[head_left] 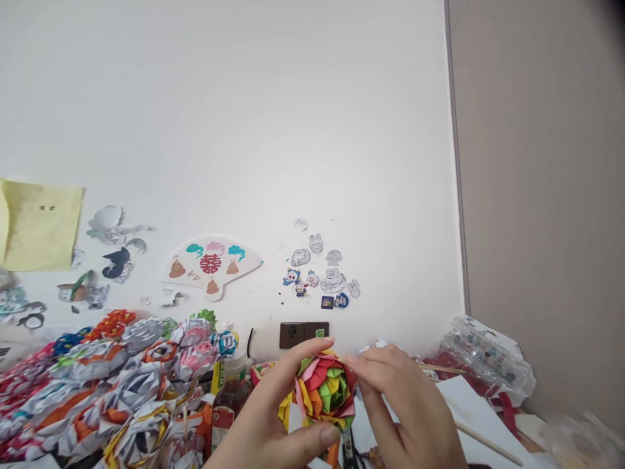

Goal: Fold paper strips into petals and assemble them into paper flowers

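A many-coloured folded paper flower [325, 387], with green, yellow, orange, pink and red petals, is held up in front of me at the bottom middle. My left hand [280, 407] is wrapped round its left side, thumb in front and fingers over the top. On the flower's right edge, the fingertips of my right hand [410, 404] pinch at a petal. Just left of my left hand stands a glass bottle of dark liquid [229, 394]. Below the flower, dark tools are partly hidden by my hands.
Heaped paper flowers [137, 378] cover the table's left side. At right lie white paper [481, 423], a thin wooden stick [488, 443] and a clear plastic packet [488, 358]. The wall behind carries a fan-shaped cutout [212, 267], stickers [334, 280] and a dark socket [297, 334].
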A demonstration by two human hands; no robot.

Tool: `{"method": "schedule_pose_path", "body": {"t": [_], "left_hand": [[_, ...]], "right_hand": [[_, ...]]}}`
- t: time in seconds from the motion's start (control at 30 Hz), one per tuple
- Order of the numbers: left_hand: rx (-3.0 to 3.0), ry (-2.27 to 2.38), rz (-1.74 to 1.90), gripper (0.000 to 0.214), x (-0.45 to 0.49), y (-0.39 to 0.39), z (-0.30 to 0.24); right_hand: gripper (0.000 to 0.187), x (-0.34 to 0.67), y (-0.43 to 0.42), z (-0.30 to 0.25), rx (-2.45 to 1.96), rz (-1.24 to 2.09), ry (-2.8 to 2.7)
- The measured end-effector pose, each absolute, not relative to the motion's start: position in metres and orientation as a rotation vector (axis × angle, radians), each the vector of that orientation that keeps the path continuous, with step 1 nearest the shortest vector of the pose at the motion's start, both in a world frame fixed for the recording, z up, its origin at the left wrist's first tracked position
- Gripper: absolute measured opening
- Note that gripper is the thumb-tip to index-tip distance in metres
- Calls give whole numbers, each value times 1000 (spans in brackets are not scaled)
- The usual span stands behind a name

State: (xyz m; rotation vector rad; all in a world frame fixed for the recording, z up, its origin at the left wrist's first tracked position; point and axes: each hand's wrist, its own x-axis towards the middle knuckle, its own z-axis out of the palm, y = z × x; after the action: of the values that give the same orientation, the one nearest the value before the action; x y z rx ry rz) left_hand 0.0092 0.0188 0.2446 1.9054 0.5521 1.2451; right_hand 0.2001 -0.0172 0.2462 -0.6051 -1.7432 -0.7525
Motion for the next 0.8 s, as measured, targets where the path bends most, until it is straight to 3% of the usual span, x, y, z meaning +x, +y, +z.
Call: {"method": "schedule_pose_path", "body": {"t": [0.37, 0.57, 0.8], "left_hand": [[2166, 677, 1248, 58, 14, 29, 244], [2153, 649, 1161, 77, 15, 22, 243], [2076, 715, 1181, 72, 20, 10, 251]], "right_hand": [[20, 190, -27, 254, -568, -601, -1720], [19, 197, -27, 256, -559, -458, -1817], [16, 205, -28, 255, -596, -492, -1829]]}}
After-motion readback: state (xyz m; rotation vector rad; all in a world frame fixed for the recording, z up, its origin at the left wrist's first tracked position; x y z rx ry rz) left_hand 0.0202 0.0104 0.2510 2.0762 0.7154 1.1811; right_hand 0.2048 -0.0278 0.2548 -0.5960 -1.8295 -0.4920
